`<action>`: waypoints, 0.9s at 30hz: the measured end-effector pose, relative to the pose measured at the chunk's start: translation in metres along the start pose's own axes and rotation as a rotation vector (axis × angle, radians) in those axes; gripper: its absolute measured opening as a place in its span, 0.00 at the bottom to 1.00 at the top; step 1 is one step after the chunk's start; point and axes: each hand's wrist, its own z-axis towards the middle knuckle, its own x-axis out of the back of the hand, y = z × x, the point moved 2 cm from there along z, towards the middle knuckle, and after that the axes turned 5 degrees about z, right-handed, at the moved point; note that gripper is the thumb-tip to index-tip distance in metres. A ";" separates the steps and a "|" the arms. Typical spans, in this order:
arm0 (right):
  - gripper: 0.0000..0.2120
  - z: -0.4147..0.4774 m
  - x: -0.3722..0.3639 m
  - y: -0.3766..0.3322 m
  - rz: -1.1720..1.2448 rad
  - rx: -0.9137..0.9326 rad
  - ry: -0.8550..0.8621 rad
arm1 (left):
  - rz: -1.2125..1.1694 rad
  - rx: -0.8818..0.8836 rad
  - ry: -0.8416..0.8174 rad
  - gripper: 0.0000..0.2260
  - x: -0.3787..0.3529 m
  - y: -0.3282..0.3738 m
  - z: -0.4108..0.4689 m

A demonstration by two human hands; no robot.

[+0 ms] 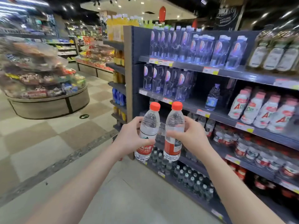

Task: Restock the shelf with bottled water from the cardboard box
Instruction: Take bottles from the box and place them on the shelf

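Before the drinks shelf (223, 118), I am holding two items upright and just beside each other, so both are going up in one trip.

Item one: left bottle (148, 125), clear ribbed plastic, red screw cap (154, 106), red-and-white label. My left hand (131, 136) is wrapping its waist, thumb lying across the front.

Item two: right bottle (174, 143), same make. My right hand (189, 135) is gripping it mid-body.

Both are hanging in the air short of the shelf, near a blurred row of red-labelled bottles (226, 138), probably their slot.

Cardboard box: not showing.
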 end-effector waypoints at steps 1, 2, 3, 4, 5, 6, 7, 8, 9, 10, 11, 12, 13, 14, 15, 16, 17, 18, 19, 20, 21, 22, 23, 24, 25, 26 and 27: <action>0.18 0.016 -0.024 -0.004 0.000 0.005 0.012 | 0.014 -0.007 0.001 0.36 0.019 -0.017 0.012; 0.17 0.032 -0.047 -0.008 0.002 0.006 0.019 | 0.025 -0.013 0.004 0.36 0.037 -0.033 0.023; 0.18 0.047 -0.069 -0.011 0.010 0.002 0.024 | 0.035 -0.017 0.007 0.35 0.054 -0.048 0.033; 0.18 0.062 -0.091 -0.015 0.021 -0.004 0.033 | 0.039 -0.015 0.007 0.35 0.071 -0.063 0.044; 0.18 0.076 -0.110 -0.017 0.027 -0.012 0.043 | 0.033 -0.007 0.005 0.34 0.085 -0.078 0.055; 0.19 0.089 -0.128 -0.018 0.028 -0.021 0.051 | 0.021 0.006 0.000 0.34 0.098 -0.093 0.065; 0.19 0.101 -0.144 -0.019 0.027 -0.030 0.053 | 0.012 0.021 -0.009 0.34 0.109 -0.108 0.074; 0.20 0.113 -0.159 -0.019 0.027 -0.038 0.050 | 0.007 0.034 -0.021 0.34 0.119 -0.122 0.084; 0.21 0.126 -0.172 -0.018 0.026 -0.045 0.045 | 0.007 0.043 -0.030 0.34 0.128 -0.135 0.095; 0.21 0.140 -0.184 -0.016 0.026 -0.052 0.044 | 0.006 0.047 -0.035 0.35 0.135 -0.148 0.106; 0.21 0.154 -0.195 -0.013 0.029 -0.061 0.044 | 0.006 0.047 -0.034 0.35 0.141 -0.161 0.118; 0.21 0.168 -0.205 -0.009 0.032 -0.071 0.046 | 0.005 0.048 -0.031 0.35 0.145 -0.173 0.129; 0.21 0.183 -0.214 -0.003 0.032 -0.081 0.050 | 0.003 0.051 -0.026 0.35 0.148 -0.185 0.140; 0.21 0.198 -0.223 0.003 0.029 -0.088 0.053 | 0.002 0.056 -0.022 0.35 0.151 -0.196 0.152; 0.21 0.213 -0.232 0.011 0.025 -0.094 0.057 | 0.003 0.059 -0.022 0.34 0.153 -0.207 0.164; 0.21 0.229 -0.240 0.019 0.021 -0.100 0.062 | 0.009 0.058 -0.028 0.34 0.154 -0.218 0.178; 0.21 0.245 -0.248 0.028 0.018 -0.105 0.066 | 0.021 0.055 -0.038 0.34 0.154 -0.228 0.194; 0.21 0.262 -0.256 0.037 0.019 -0.108 0.070 | 0.033 0.050 -0.049 0.33 0.153 -0.239 0.211; 0.21 0.280 -0.262 0.046 0.023 -0.109 0.074 | 0.037 0.043 -0.058 0.33 0.150 -0.250 0.229; 0.22 0.299 -0.268 0.056 0.028 -0.113 0.079 | 0.035 0.039 -0.067 0.33 0.147 -0.262 0.249; 0.22 0.317 -0.273 0.066 0.034 -0.122 0.089 | 0.032 0.041 -0.082 0.34 0.143 -0.273 0.270; 0.22 0.335 -0.277 0.075 0.040 -0.132 0.103 | 0.031 0.044 -0.101 0.33 0.139 -0.284 0.290; 0.21 0.352 -0.281 0.084 0.042 -0.140 0.120 | 0.030 0.042 -0.123 0.33 0.135 -0.294 0.310; 0.21 0.367 -0.285 0.093 0.039 -0.149 0.137 | 0.026 0.036 -0.142 0.33 0.131 -0.304 0.330; 0.22 0.382 -0.288 0.101 0.036 -0.159 0.153 | 0.018 0.032 -0.158 0.32 0.128 -0.312 0.348; 0.22 0.396 -0.290 0.108 0.033 -0.170 0.168 | 0.010 0.031 -0.173 0.32 0.126 -0.320 0.366; 0.22 0.409 -0.291 0.115 0.029 -0.181 0.182 | 0.002 0.029 -0.190 0.33 0.124 -0.327 0.382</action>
